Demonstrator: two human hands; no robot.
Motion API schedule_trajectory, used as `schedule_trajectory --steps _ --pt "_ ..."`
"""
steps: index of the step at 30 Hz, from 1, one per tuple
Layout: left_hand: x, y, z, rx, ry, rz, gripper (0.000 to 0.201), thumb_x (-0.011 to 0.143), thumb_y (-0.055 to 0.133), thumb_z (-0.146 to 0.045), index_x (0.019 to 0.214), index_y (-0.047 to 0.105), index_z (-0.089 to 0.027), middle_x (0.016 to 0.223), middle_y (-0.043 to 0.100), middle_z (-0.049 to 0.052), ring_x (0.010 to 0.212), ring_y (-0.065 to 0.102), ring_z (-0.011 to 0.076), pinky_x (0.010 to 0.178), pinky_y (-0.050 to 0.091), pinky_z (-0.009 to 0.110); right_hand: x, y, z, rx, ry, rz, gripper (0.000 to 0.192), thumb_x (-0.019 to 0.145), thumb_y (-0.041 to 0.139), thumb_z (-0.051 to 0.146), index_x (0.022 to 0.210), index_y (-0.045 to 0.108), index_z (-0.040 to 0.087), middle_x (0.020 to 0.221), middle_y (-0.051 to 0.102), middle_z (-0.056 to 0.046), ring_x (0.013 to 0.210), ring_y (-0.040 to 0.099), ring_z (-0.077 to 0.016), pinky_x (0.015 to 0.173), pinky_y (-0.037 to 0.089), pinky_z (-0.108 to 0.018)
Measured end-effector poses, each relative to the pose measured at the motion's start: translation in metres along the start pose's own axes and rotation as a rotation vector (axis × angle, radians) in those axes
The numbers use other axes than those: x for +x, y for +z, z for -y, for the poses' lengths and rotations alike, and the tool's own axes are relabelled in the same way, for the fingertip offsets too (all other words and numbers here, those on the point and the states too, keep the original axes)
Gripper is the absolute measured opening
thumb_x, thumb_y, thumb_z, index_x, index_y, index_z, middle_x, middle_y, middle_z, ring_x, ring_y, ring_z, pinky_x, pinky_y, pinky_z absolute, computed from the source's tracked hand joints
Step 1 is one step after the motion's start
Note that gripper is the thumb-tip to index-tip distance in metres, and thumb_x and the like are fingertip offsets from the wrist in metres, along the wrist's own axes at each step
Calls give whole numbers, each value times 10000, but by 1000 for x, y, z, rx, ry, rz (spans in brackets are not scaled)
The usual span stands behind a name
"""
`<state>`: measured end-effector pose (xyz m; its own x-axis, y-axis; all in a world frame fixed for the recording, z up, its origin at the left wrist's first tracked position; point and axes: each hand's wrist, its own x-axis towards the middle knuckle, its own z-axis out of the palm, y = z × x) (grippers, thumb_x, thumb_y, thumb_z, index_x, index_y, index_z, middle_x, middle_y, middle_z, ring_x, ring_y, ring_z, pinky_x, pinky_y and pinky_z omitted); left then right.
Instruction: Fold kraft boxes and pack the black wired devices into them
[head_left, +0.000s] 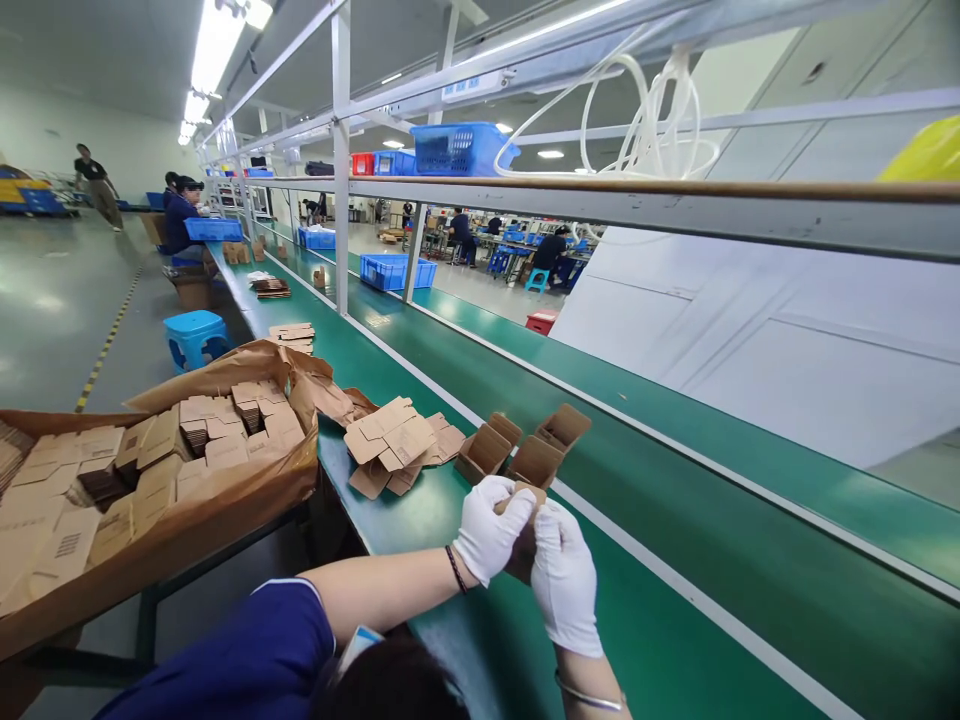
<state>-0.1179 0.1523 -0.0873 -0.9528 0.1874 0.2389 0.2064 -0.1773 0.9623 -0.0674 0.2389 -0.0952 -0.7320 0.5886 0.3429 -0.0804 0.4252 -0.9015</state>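
Observation:
Both my hands wear white gloves and grip one small brown cardboard box (523, 548) between them. My left hand (491, 528) pinches its upper left side, thumb near a top flap. On the right side, my right hand (564, 575) has its thumb and fingers closed on the same box; much of the box is hidden behind the gloves. Just beyond stand folded cardboard boxes (484, 452) with their tops open, at the edge of the green belt. Left of them lies a loose pile of flat carton blanks (394, 440).
A large paper-lined carton (300, 470) full of stacked flat blanks stands at the left. Further along the bench are more blanks (292, 335) and a blue crate (397, 271). A metal post (341, 160) and shelf rail (637, 205) cross above the belt. A blue stool (196, 338) and co-workers are farther off.

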Motion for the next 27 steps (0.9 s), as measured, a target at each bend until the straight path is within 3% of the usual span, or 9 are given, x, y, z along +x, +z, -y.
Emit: schedule_trajectory --steps 4,7,11,15,19,21,22,25,27 --pt "-4 -3 -7 46 111 -66 72 829 642 -234 863 605 -183 1027 699 90 979 663 212 934 533 377 -5 2 8 21 -44 -120 491 868 518 643 1013 627 187 1077 704 -128 964 647 -276 888 483 -434" --pt "-6 -11 -15 88 253 -29 55 824 596 -161 836 639 -193 1116 705 109 1060 665 226 994 519 399 -10 3 13 2 -105 -101 462 891 492 599 1026 652 188 1164 697 -135 1058 640 -280 962 462 -442" --pt "-10 -20 -23 102 338 1 199 881 543 -210 705 634 -199 1014 731 110 989 690 223 940 553 379 -17 4 20 -53 -158 -89 473 891 461 604 851 685 190 1127 713 -138 1016 653 -281 927 481 -432" --pt "-16 -27 -28 133 341 29 263 930 531 -304 719 647 -199 927 728 91 887 692 205 873 571 354 -22 2 30 -95 -234 -101 451 891 463 586 761 665 204 1021 724 -119 931 658 -256 885 500 -409" --pt "-19 -36 -29 160 424 260 224 900 637 -385 796 678 -191 1043 724 99 1013 685 217 956 553 367 -25 -8 32 -42 -205 -86 427 903 477 575 841 668 197 1017 722 -111 939 663 -248 903 507 -415" --pt "-20 -42 -29 205 474 385 244 848 713 -434 833 696 -190 1121 710 113 1084 673 234 994 540 383 -30 -14 30 24 -176 -153 446 905 493 585 986 661 180 1099 703 -124 1016 654 -256 949 493 -441" --pt "-20 -45 -30 230 490 386 275 840 720 -464 854 702 -191 1141 703 119 1100 670 240 1000 537 391 -35 -16 29 63 -154 -214 472 899 510 596 1059 642 172 1146 685 -133 1060 644 -260 968 485 -453" --pt "-25 -52 -32 243 526 162 384 890 623 -562 914 699 -187 1166 687 137 1132 657 251 1019 523 429 -55 -21 28 250 37 -336 555 860 566 641 1159 579 174 1220 636 -143 1115 630 -270 896 523 -437" --pt "-30 -52 -34 197 554 27 423 923 555 -584 961 684 -183 1189 676 144 1154 645 254 1037 509 452 -71 -20 31 459 241 -215 575 834 576 680 1142 578 194 1228 637 -140 1100 646 -279 751 550 -373"
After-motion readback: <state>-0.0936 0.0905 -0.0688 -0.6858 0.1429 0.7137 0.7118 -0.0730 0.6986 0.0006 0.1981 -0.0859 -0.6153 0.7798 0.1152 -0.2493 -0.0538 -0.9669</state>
